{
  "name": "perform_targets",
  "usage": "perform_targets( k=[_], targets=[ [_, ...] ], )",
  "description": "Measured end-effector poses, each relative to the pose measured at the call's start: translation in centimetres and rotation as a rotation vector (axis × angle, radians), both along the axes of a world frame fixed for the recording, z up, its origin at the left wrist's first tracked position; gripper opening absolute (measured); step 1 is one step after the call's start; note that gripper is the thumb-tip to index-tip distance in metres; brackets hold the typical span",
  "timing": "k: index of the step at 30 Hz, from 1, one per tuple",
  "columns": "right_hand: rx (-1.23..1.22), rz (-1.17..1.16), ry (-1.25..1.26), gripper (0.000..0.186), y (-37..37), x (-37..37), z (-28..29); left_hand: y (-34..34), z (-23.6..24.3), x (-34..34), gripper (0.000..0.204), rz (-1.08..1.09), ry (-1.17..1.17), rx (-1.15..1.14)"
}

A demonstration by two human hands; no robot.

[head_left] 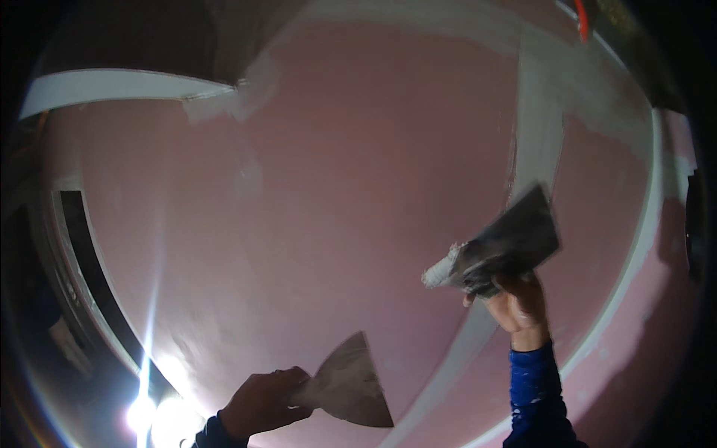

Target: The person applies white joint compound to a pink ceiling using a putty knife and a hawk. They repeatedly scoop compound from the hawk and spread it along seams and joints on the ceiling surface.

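Unless blur misleads, two hands [263, 403] [517, 306] hold two scrapers [352, 382] [519, 233].

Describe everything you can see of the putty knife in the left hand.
The putty knife has a flared, grey, metal-looking blade smeared with paler patches. It widens from a narrow end to a long, fairly straight edge facing right. The left hand grips the narrow end, hiding the handle. It shows low in the view, before the pink panel; whether they touch is unclear.
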State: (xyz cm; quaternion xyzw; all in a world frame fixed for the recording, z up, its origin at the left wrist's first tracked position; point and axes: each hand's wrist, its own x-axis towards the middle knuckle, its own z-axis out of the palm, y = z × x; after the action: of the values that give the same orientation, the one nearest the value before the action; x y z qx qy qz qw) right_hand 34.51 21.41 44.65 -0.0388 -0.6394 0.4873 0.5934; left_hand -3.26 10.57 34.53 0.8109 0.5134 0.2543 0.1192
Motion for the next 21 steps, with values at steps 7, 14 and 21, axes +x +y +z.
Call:
perform_targets(
  k=[7,14,21],
  targets=[
    [1.334,-1.201,-0.583,0.044,-1.6,-3.6,21.2,12.0,10.8,0.3,0.051,-0.258,0.134,0.712],
    [1.963,-1.539,-0.751,0.054,1.7,-12.7,39.5,15.1,11.5,2.5,0.062,-0.142,0.129,0.791],
    [1.826,-1.642,-0.902,0.045,3.9,-20.1,47.5,15.7,10.7,2.8,0.060,-0.191,0.101,0.801]
  ],
)
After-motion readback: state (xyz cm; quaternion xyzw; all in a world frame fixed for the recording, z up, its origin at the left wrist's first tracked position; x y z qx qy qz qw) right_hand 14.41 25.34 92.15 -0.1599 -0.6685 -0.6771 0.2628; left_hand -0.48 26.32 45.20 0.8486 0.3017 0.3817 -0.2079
